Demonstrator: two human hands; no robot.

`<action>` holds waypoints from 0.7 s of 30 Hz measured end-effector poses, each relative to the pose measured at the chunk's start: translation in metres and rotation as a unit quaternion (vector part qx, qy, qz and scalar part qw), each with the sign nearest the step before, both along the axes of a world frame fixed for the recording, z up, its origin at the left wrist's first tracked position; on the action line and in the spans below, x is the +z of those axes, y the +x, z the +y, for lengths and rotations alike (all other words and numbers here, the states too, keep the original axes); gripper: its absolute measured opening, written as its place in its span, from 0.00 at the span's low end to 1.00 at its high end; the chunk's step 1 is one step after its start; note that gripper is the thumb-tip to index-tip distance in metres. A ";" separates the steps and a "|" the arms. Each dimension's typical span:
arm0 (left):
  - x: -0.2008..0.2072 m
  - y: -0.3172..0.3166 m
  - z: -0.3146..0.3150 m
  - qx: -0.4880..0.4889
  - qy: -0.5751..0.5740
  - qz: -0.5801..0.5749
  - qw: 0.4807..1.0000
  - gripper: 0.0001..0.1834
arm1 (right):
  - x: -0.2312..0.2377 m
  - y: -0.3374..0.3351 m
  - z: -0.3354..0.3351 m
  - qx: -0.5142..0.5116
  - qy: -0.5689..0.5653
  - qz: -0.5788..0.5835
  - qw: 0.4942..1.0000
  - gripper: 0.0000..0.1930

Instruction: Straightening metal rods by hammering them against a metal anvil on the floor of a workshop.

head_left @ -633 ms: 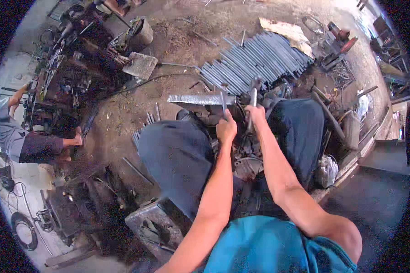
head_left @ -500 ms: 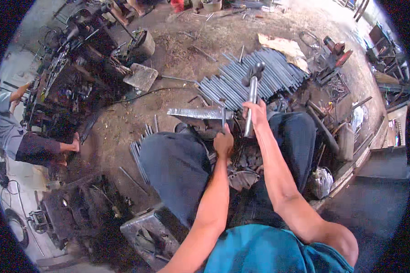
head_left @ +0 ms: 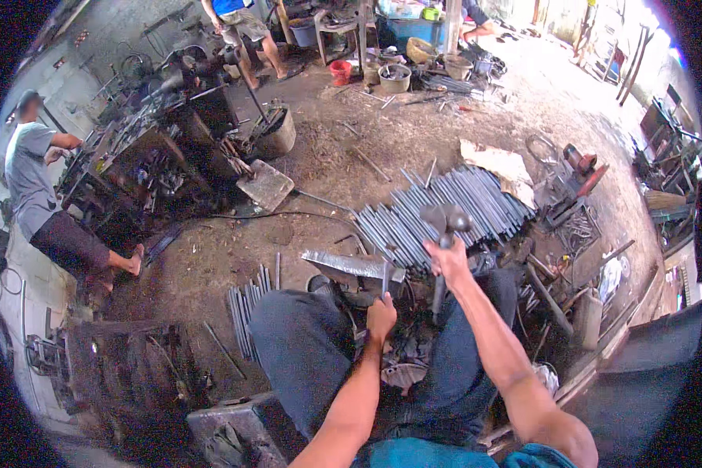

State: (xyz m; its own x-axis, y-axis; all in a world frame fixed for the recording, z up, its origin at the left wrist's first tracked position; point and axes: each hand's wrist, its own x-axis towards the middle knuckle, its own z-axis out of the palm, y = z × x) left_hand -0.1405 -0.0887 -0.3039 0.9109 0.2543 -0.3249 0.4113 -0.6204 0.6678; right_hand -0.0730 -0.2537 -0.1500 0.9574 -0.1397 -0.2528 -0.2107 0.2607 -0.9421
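My right hand (head_left: 449,265) is closed round the handle of a hammer (head_left: 447,220), gripping it just below the thick metal head. The head is raised in front of my right knee. My left hand (head_left: 381,318) is closed on a short, slim metal rod (head_left: 386,277), which stands up out of the fist. Its upper end is at the right end of a shiny-topped metal block (head_left: 345,264) between my knees; whether it touches the block I cannot tell. Beyond the hammer lies a wide row of grey metal rods (head_left: 444,210) on the ground.
More rods (head_left: 246,312) lie beside my left knee. A flat shovel blade (head_left: 265,186) and a bucket of scraps (head_left: 277,136) are farther left. A machine with a red part (head_left: 581,168) stands at right. One person (head_left: 39,171) works at the left bench; another (head_left: 246,27) stands behind.
My view has tilted upward, showing more of the far room. The hammer head has come down slightly and turned more sideways. My left hand still holds the rod by the block.
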 end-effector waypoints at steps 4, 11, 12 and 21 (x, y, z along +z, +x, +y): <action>-0.008 -0.004 0.015 -0.043 -0.025 0.012 0.999 0.33 | -0.054 -0.023 0.000 0.019 -0.039 0.117 0.992 0.14; -0.037 0.023 0.025 -0.043 -0.065 -0.013 0.997 0.39 | -0.084 -0.011 0.004 0.158 -0.115 0.148 0.970 0.18; -0.052 0.028 0.040 -0.023 -0.075 -0.001 0.997 0.41 | -0.062 -0.011 0.023 0.148 -0.125 0.154 0.969 0.16; -0.045 0.042 0.030 0.012 -0.170 0.112 0.979 0.47 | -0.049 0.000 0.029 0.242 -0.055 0.198 0.948 0.10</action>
State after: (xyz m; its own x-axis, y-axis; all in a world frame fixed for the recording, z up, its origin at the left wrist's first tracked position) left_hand -0.0985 -0.0582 -0.3484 0.8019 0.1175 -0.5857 0.5831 -0.3671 0.7247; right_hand -0.0729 -0.2245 -0.1991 0.7488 0.2449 -0.6159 -0.6240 -0.0528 -0.7797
